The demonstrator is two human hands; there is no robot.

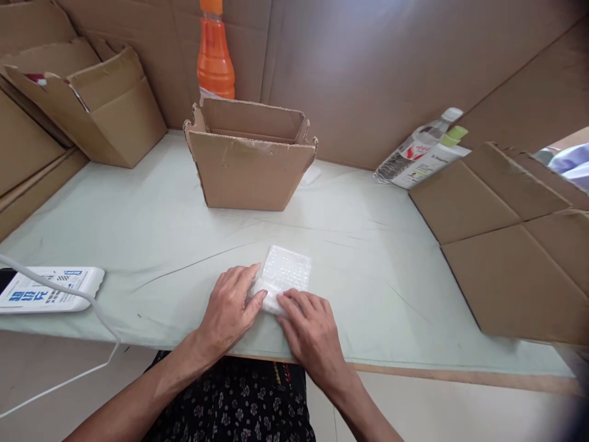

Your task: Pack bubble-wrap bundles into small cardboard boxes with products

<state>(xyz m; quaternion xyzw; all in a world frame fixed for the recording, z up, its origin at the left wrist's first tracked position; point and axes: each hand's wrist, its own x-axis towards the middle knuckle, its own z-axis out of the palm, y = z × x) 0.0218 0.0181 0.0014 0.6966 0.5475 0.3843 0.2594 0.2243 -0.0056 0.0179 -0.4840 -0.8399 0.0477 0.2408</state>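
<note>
A small piece of clear bubble wrap (288,266) lies near the front edge of the table, its far part flat and its near end folded or rolled into a small bundle. My left hand (231,307) grips the left end of this bundle, thumb pressing on top. From the right, my right hand (311,328) holds the other end with bent fingers. Whether anything sits inside the fold cannot be made out.
Behind the wrap stands an open cardboard box (248,175), an orange bottle (215,58) beyond it. More cardboard boxes flank the left (124,104) and right (510,245). A clear bottle (416,147) leans back right. A white cable (94,304) crosses a printed white package (55,288).
</note>
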